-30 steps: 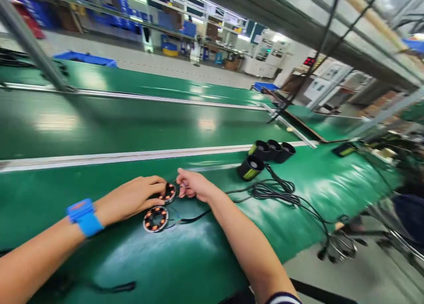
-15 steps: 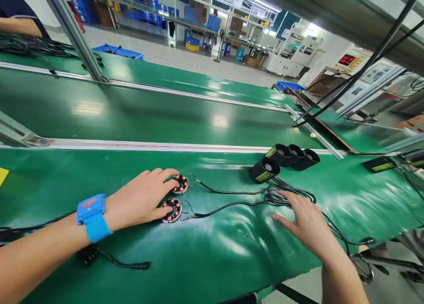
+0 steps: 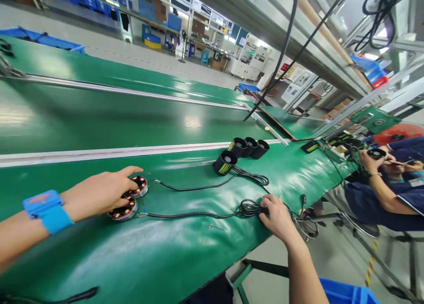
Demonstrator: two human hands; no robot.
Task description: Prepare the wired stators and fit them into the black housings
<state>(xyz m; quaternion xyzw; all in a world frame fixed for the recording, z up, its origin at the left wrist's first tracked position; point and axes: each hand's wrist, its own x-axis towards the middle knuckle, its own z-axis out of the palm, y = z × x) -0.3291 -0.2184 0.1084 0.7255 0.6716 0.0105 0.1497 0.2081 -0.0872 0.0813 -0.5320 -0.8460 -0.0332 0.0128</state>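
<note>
You are on a factory assembly line: long green conveyor benches (image 3: 99, 118) stretch beyond your hands, blue parts bins (image 3: 49, 41) line shelving far ahead, and a co-worker (image 3: 394, 180) sits at a station to your right.

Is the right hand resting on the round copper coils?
No, the right hand grips a coiled black cable; the left hand covers the coils.

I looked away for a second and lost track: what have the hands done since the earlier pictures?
The right hand left the two coil rings, moved right along the cable and now grips the coiled black cable near the bench edge. The left hand stayed resting on the rings. The black cylinders have not moved.
</note>
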